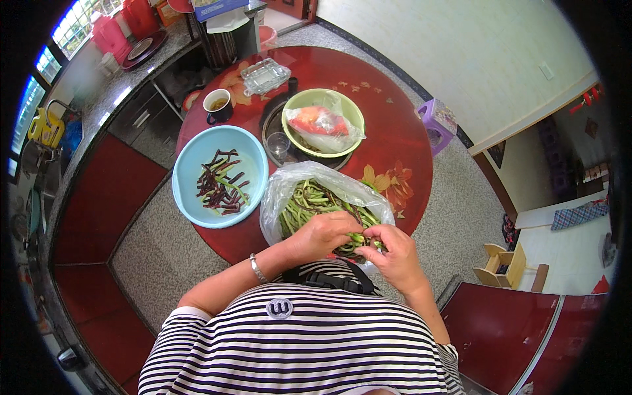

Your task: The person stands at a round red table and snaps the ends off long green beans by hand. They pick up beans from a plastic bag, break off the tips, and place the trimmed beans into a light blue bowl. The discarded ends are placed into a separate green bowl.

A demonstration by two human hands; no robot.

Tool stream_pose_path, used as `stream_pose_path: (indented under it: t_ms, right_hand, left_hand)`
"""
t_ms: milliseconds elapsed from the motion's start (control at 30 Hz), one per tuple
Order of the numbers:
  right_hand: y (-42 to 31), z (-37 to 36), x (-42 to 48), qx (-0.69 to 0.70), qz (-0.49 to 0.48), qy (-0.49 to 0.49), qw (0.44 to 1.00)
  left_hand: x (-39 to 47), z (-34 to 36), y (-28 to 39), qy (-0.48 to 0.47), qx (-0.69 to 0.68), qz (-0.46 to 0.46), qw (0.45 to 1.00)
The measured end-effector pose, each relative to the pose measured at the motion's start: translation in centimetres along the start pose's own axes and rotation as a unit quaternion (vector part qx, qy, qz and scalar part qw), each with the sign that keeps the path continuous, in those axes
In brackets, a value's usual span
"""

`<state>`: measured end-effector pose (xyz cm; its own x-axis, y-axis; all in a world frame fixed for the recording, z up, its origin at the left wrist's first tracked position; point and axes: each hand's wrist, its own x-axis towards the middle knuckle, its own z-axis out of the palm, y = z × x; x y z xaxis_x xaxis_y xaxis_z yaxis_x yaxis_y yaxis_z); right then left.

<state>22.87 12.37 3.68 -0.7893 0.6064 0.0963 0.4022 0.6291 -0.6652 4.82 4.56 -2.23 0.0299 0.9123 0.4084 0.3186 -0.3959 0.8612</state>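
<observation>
My left hand [322, 235] and my right hand [393, 251] meet above a clear plastic bag [273, 217] at the table's near edge. Fingertips of both pinch long beans [356, 239], of which short green ends show between them; the exact grip is partly hidden by the fingers. Inside the opened bag lies a heap of long green and dark purple beans [311, 200]. Left of the bag, a light blue plastic basin [253, 148] holds short broken pieces of dark purple and green bean [219, 185].
The round red table [395, 118] also carries a pale green bowl [291, 136] with a bagged red item [321, 121], a clear cup [277, 145], a mug of liquid [218, 105] and a clear plastic container [265, 76]. A purple stool [437, 126] stands beyond the right edge.
</observation>
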Motion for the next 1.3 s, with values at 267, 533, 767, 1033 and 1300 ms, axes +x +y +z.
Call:
stream_pose_path:
  t_ms: [267, 533, 767, 1033, 1300]
  right_hand:
    - [-0.1, 0.0, 0.3, -0.018, -0.029, -0.061, 0.998]
    - [1.8, 1.7, 0.6, 0.058, 0.022, -0.14, 0.988]
    - [3.4, 3.7, 0.4, 0.113, 0.065, -0.146, 0.981]
    - [2.3, 6.5, 0.5, 0.136, 0.089, 0.061, 0.985]
    - [2.6, 7.0, 1.1, 0.346, 0.179, 0.063, 0.919]
  left_hand:
    - [-1.2, -0.6, 0.5, 0.004, 0.091, -0.042, 0.995]
    - [-1.9, -0.8, 0.5, -0.082, 0.193, -0.023, 0.978]
    - [-1.6, -0.9, 0.7, -0.124, 0.309, 0.039, 0.942]
    - [-1.3, -0.7, 0.3, -0.077, 0.305, 0.047, 0.948]
    - [-1.3, 0.5, 0.1, 0.146, 0.069, -0.034, 0.986]
